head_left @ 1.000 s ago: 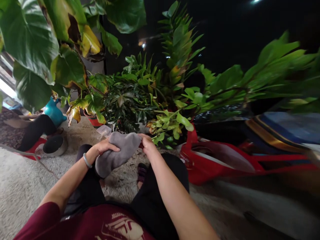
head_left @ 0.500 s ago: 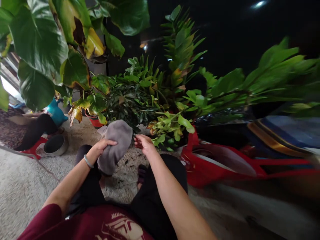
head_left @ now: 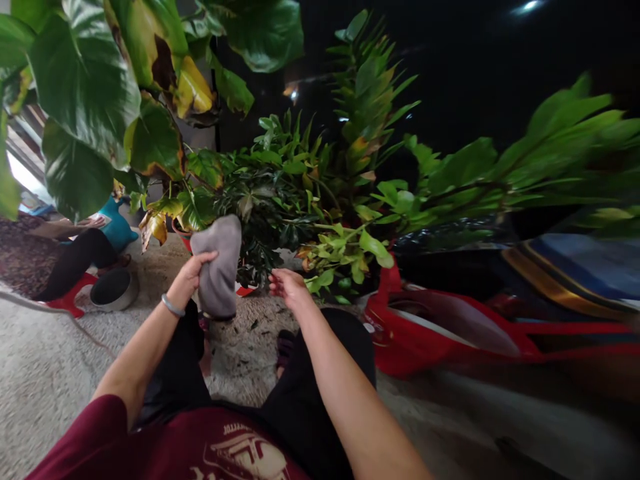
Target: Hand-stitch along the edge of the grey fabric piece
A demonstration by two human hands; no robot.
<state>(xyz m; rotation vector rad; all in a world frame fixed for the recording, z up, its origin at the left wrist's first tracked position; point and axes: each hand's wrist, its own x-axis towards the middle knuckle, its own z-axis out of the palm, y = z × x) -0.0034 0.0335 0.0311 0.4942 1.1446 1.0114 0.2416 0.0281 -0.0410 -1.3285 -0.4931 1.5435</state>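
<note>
My left hand (head_left: 189, 279) grips a soft grey fabric piece (head_left: 219, 263) by its left side, thumb on top. The piece looks flat and rounded, with a dark lower edge; its exact kind is not clear. To the right, apart from the fabric, is my right hand (head_left: 289, 287), its fingers curled and drawn together. Whatever they may hold is too small to make out. Just beyond that hand grow dark narrow-leaved plants (head_left: 260, 233) and a lighter green leafy stem (head_left: 345, 257).
On the right stands a red bag (head_left: 400, 340) with its top open. A grey bowl (head_left: 114, 290) sits on the rough floor at left, near another seated person (head_left: 85, 260) and a blue object (head_left: 116, 223). Large leaves (head_left: 85, 73) hang at upper left.
My left hand has moved left with the grey fabric, which has turned more upright and come away from my right hand. My right hand has hardly moved.
</note>
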